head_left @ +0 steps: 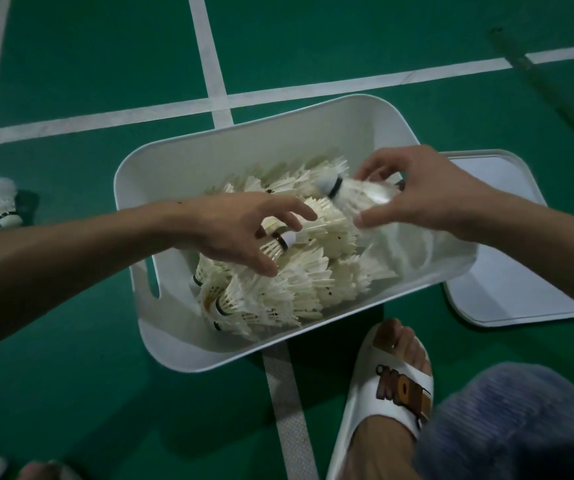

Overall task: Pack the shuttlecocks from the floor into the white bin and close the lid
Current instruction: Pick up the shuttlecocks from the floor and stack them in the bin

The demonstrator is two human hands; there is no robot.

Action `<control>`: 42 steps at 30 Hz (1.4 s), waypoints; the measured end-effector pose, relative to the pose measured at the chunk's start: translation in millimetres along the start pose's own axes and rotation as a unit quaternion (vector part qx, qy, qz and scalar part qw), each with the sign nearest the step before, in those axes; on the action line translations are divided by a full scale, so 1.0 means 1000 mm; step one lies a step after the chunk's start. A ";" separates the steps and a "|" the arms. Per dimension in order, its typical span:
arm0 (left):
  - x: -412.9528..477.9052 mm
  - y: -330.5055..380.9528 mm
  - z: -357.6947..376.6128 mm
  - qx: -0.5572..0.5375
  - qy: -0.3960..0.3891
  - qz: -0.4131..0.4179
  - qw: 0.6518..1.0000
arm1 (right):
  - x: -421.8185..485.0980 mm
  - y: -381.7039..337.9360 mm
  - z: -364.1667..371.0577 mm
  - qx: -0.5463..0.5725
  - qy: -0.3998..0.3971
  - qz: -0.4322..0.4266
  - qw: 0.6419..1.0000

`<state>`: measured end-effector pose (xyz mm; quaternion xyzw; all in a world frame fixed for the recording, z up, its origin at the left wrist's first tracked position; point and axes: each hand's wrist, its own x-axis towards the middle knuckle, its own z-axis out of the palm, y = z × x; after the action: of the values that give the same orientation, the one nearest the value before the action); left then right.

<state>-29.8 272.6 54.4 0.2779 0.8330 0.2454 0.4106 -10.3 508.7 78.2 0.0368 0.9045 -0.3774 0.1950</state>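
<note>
White bin (181, 341) nearly full, I judge; left hand (240, 230) spread loose over the pile (299, 282), gripping nothing I can make out; right hand (427, 192) pinches one shuttlecock (354, 195) by its skirt over the far side; I'd lay it flat and low so the lid (507, 289) beside the bin can seat; strays (1, 209) lie on the floor, far left.

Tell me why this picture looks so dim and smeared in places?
Head view: the light is dim, darkening toward the corners; the shuttlecock pinched in the right hand is smeared by motion; the blue fabric at lower right is blurred too; the white bin throws a dark shadow toward the sandal.
</note>
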 end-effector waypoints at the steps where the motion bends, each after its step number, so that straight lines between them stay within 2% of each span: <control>1: 0.002 0.002 -0.001 0.018 -0.005 0.002 1.000 | -0.001 0.002 0.000 -0.068 -0.015 -0.013 0.998; 3: 0.005 0.006 -0.003 0.063 -0.018 0.004 0.998 | -0.002 0.004 0.002 -0.173 -0.042 -0.033 0.983; 6: 0.012 0.008 -0.005 0.104 -0.047 -0.001 0.993 | -0.006 0.004 0.002 -0.271 -0.057 -0.059 0.959; 12: 0.015 0.008 -0.008 0.113 -0.074 -0.010 0.991 | -0.010 0.007 0.006 -0.344 -0.067 -0.060 0.935; 15: 0.013 0.006 -0.008 0.110 -0.073 -0.009 0.991 | -0.011 0.011 0.019 -0.386 -0.071 -0.094 0.915; 23: 0.012 0.006 -0.006 0.100 -0.049 -0.009 0.994 | -0.013 0.006 0.034 -0.359 -0.042 -0.105 0.927; 31: 0.007 0.002 -0.009 0.021 -0.010 -0.017 1.000 | -0.016 0.002 0.046 -0.318 -0.049 -0.110 0.940; 37: 0.002 0.000 -0.009 -0.007 0.009 -0.025 1.000 | -0.002 -0.002 0.064 -0.347 -0.076 -0.133 0.925; 39: 0.001 0.000 -0.010 -0.009 0.008 -0.026 1.000 | 0.000 -0.001 0.061 -0.314 -0.084 -0.125 0.937; 42: -0.001 0.000 -0.012 -0.031 0.008 -0.031 0.999 | 0.003 0.002 0.047 -0.179 -0.131 -0.064 0.973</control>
<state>-39.5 270.3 61.7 0.2376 0.8363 0.2604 0.4200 3.2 477.0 45.7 -0.1070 0.9244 -0.2222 0.2909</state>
